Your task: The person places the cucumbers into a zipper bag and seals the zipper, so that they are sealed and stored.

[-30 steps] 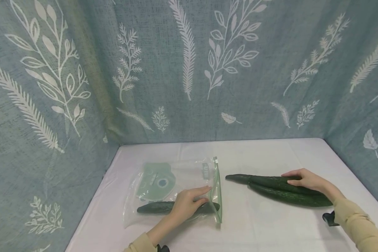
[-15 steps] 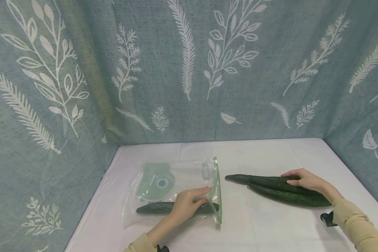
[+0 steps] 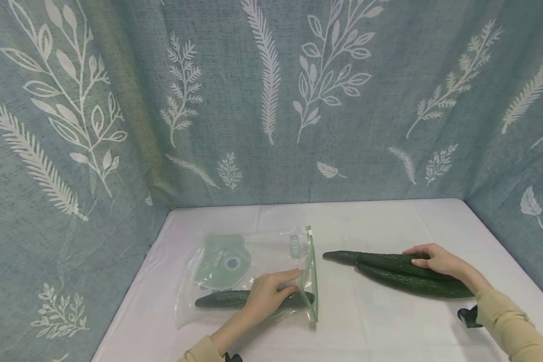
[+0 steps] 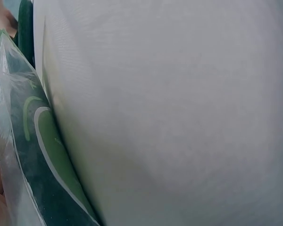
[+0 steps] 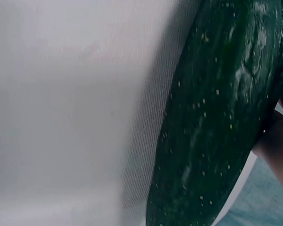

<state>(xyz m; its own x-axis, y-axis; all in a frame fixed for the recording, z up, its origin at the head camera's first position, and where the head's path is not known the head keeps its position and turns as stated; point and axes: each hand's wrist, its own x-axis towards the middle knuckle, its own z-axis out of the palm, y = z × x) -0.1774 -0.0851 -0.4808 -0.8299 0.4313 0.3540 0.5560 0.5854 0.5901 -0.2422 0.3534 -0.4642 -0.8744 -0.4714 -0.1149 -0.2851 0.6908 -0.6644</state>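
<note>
A clear zip bag (image 3: 271, 246) with a green print and green-edged mouth lies on the left of the table, one cucumber (image 3: 221, 299) inside it. My left hand (image 3: 269, 294) pinches the bag's mouth edge between thumb and fingers, and the mouth gapes there. On the right, two long dark cucumbers lie side by side. My right hand (image 3: 439, 259) grips the farther cucumber (image 3: 380, 259) from above, near its right end. The nearer cucumber (image 3: 402, 280) rests against it. In the right wrist view, a bumpy cucumber (image 5: 207, 127) fills much of the frame, with fingers at the right edge.
A white cloth covers the table (image 3: 344, 322). Blue-green curtains (image 3: 380, 166) with white leaf prints stand behind it and at both sides. Small black devices sit at both wrists, such as the right wrist device (image 3: 468, 318).
</note>
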